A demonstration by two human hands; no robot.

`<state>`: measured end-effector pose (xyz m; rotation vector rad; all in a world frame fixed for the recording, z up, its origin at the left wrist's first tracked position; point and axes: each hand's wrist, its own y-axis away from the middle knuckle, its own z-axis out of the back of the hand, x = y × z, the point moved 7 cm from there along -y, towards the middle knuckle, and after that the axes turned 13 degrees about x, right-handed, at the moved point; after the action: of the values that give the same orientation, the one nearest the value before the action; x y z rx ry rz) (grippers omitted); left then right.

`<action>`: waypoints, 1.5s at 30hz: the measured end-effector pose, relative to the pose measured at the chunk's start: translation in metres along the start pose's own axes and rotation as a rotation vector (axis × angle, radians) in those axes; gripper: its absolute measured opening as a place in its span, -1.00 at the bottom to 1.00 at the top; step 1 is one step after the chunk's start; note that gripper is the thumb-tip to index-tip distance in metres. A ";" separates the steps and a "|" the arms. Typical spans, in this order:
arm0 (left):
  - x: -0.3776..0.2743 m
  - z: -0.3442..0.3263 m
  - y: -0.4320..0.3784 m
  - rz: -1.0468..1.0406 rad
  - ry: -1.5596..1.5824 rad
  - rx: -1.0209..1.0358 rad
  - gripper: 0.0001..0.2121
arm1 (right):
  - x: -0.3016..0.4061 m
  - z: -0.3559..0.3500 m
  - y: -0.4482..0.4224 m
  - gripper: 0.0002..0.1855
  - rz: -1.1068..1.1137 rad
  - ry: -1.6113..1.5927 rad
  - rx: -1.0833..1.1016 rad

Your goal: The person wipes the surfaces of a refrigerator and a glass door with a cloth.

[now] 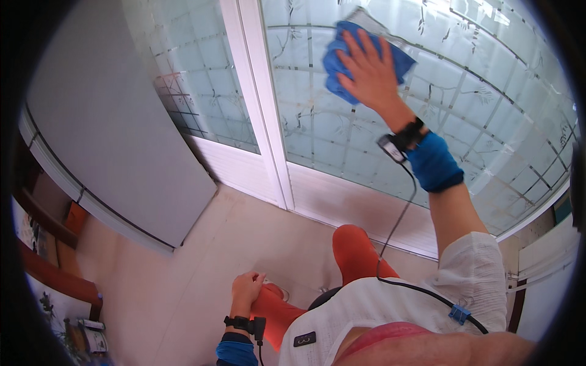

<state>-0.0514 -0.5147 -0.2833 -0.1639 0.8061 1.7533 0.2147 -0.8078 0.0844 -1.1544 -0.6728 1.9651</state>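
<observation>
High on a patterned glass door panel (pixel 348 132), my right hand (pixel 371 68) presses a folded blue cloth (pixel 341 48) flat against the pane with its fingers spread. A grey-white piece (pixel 366 20) shows past the top edge of the cloth; whether it is the cloth's other side, I cannot tell. Down at the lower left, my left hand (pixel 247 288) rests by my bent left knee in orange trousers (pixel 277 313). Its fingers are curled, and nothing shows in them.
A white frame post (pixel 258 100) divides the glass panels. A plain grey panel (pixel 123 114) stands at left above the pale floor (pixel 197 256). Brown wooden furniture (pixel 59 274) and a labelled container (pixel 94 338) are at far left. A black cable (pixel 403 206) runs from my right wrist.
</observation>
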 end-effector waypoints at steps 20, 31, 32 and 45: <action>-0.014 -0.001 -0.015 -0.031 -0.021 -0.022 -0.69 | 0.019 -0.017 0.087 -0.70 0.146 -0.110 0.222; -0.043 -0.006 0.030 -0.234 -0.265 -0.154 -0.68 | -0.076 0.039 0.274 -0.74 0.017 0.037 0.282; -0.050 -0.010 0.036 -0.304 -0.326 -0.155 -0.68 | -0.072 0.035 0.269 -0.74 0.001 0.030 0.256; -0.046 -0.007 0.043 -0.286 -0.274 -0.196 -0.74 | 0.114 -0.090 0.073 -0.68 0.274 -0.125 0.275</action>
<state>-0.0753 -0.5609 -0.2474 -0.1568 0.3905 1.5381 0.2343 -0.7523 -0.0665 -1.0013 -0.3029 2.2911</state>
